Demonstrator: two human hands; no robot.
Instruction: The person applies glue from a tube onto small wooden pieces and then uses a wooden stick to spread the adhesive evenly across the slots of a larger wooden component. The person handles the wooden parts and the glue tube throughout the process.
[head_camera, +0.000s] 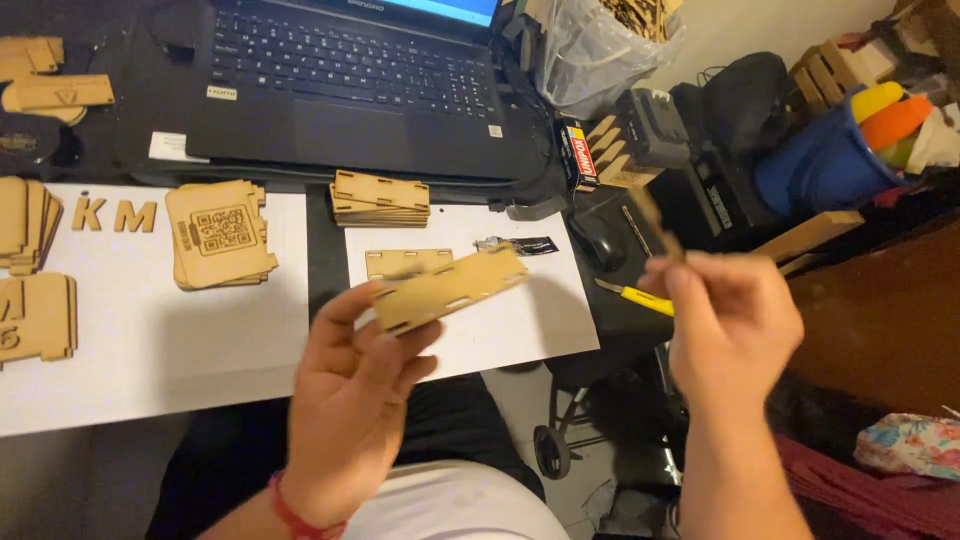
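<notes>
My left hand (350, 395) holds a flat laser-cut wooden panel (450, 288) with notched edges, pinched between thumb and fingers above the desk edge. My right hand (730, 320) is raised to the right and grips a thin wooden piece (655, 220) seen edge-on and blurred. Another notched wooden panel (408, 263) lies on the white sheet (520, 320) just beyond the left hand. A stack of similar panels (380, 198) sits in front of the laptop (350, 80).
A pile of engraved wooden squares (220, 235), wooden letters (113, 215) and more wood parts (35, 315) lie on the left sheet. A yellow utility knife (635, 296), computer mouse (598, 238), glue tube (518, 244), plastic bag (600, 45) and clutter fill the right.
</notes>
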